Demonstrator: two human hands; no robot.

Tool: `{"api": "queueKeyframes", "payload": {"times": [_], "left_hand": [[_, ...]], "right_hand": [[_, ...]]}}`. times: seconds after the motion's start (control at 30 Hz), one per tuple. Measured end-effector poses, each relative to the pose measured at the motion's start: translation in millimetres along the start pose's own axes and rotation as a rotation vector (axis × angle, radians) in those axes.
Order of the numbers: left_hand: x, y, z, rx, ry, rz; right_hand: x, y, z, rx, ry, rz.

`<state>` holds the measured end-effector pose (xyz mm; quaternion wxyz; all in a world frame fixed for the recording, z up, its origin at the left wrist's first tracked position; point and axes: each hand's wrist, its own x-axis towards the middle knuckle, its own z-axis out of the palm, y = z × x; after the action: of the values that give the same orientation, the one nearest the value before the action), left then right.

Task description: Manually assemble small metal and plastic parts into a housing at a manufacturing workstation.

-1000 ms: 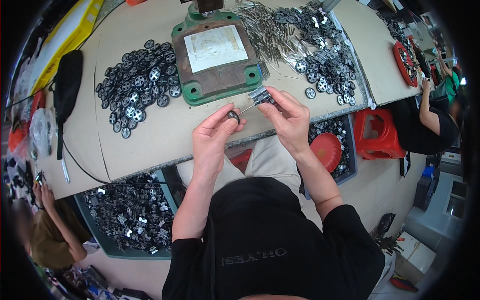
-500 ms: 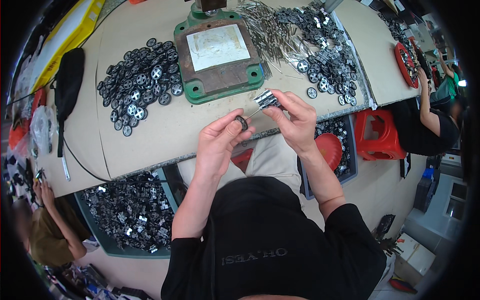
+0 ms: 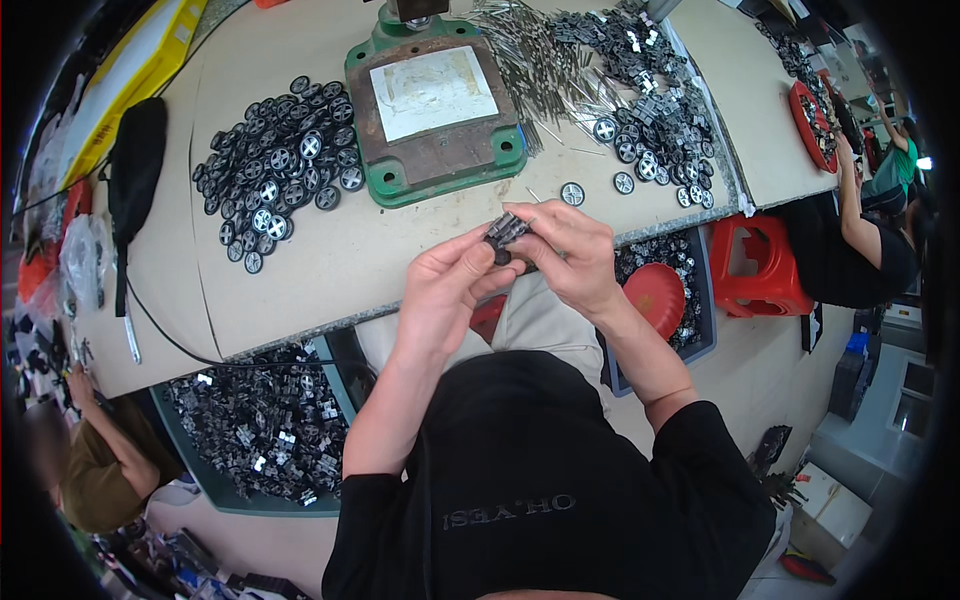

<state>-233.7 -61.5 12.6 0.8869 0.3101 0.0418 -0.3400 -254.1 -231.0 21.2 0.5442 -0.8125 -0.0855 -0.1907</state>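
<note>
Over the table's front edge, my left hand (image 3: 450,285) pinches a small black wheel (image 3: 501,256), now partly hidden by fingers. My right hand (image 3: 572,255) grips a small black and silver plastic part (image 3: 508,228), its fingertips wrapped around the side of it. The part sits right against the wheel, between both hands. Just beyond it shows the end of a thin metal rod (image 3: 533,194); I cannot tell whether it runs through the part. A single wheel (image 3: 572,193) with a silver-spoked hub lies on the table behind my right hand.
A green press base (image 3: 450,185) stands ahead. Left of it is a heap of wheels (image 3: 285,165); right are metal rods (image 3: 530,65) and black parts (image 3: 665,115). Bins of parts (image 3: 260,430) flank my lap, one holding a red bowl (image 3: 655,300). Co-workers sit at both sides.
My hands have come together. The plastic part has moved down along the rod to the wheel, covering the stretch of rod that showed between them. The single wheel behind my right hand is now visible.
</note>
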Motion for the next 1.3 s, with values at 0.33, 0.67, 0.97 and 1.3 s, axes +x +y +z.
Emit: {"api": "queueKeyframes", "payload": {"times": [0.33, 0.67, 0.97, 1.3], "left_hand": [[6, -7, -19, 0.168, 0.081, 0.235], [4, 1, -18, 0.077, 0.014, 0.131], [4, -7, -13, 0.086, 0.028, 0.093], [2, -9, -10, 0.161, 0.081, 0.180]], "right_hand": [[13, -8, -16, -0.135, -0.031, 0.091], [17, 15, -51, -0.522, -0.133, 0.272], [7, -2, -14, 0.340, 0.043, 0.453], [-5, -8, 0, 0.313, 0.025, 0.388]]}}
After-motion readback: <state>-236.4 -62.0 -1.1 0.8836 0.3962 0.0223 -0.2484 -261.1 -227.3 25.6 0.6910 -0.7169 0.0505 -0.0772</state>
